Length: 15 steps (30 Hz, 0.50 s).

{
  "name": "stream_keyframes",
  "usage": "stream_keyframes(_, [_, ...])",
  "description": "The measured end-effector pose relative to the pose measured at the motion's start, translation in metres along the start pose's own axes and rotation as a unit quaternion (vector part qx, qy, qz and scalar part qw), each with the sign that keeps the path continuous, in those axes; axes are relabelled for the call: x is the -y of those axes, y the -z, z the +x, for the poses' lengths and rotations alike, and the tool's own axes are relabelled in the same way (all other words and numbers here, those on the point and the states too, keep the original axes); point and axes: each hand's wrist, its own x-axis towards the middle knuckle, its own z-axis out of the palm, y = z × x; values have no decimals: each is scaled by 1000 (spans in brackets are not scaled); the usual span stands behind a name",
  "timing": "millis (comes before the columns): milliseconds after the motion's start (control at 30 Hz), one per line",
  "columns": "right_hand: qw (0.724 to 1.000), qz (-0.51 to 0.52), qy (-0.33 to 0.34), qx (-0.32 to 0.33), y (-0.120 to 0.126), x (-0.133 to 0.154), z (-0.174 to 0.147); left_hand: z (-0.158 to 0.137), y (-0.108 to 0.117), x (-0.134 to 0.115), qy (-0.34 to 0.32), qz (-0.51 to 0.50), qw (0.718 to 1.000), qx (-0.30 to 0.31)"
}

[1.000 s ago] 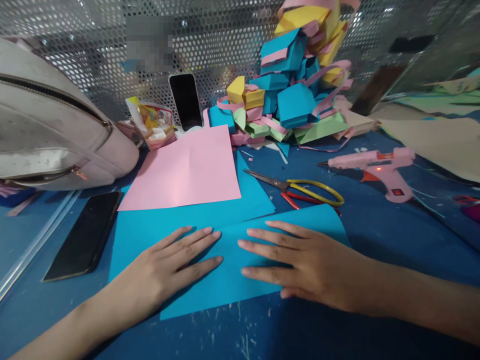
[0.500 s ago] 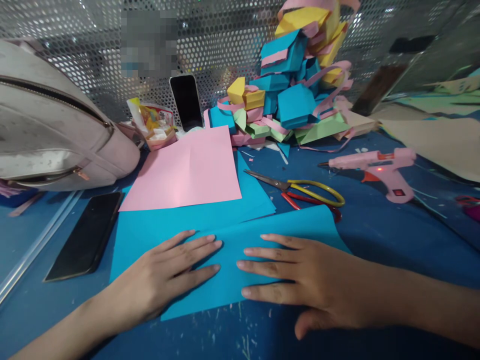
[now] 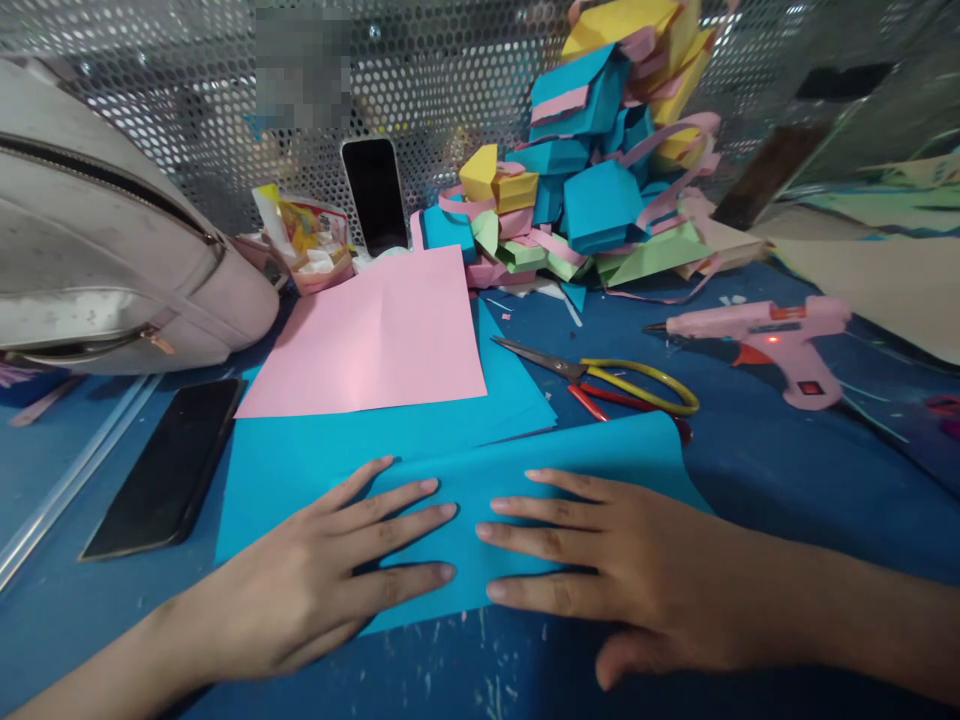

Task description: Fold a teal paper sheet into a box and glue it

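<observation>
A blue sheet of paper (image 3: 469, 500), bent over with a rounded far edge, lies in front of me. My left hand (image 3: 322, 570) rests flat on its left part, fingers spread. On the right part lies my right hand (image 3: 600, 560), palm down, its fingers stretched toward the left and its thumb apart near the table. Neither hand grasps anything. Behind the bent sheet are more blue sheets (image 3: 300, 450), with a creased pink sheet (image 3: 375, 340) on top of them.
Scissors (image 3: 577, 372) with yellow and red handles lie behind the paper. A pink glue gun (image 3: 780, 340) is at right. Cut-paper boxes (image 3: 600, 210) are piled behind. At left are a dark phone (image 3: 169, 470), clear sticks (image 3: 75, 480) and a pale backpack (image 3: 135, 240); another phone (image 3: 373, 195) stands upright.
My left hand's fingers have spread wider and shifted slightly right and nearer to me. My right hand stays almost where it was. The view has shifted slightly.
</observation>
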Motion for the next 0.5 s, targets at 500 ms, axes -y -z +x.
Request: stream_keyframes(500, [1000,2,-1,14,0,0,0,-1,0,1,-2,-12,1000,-5])
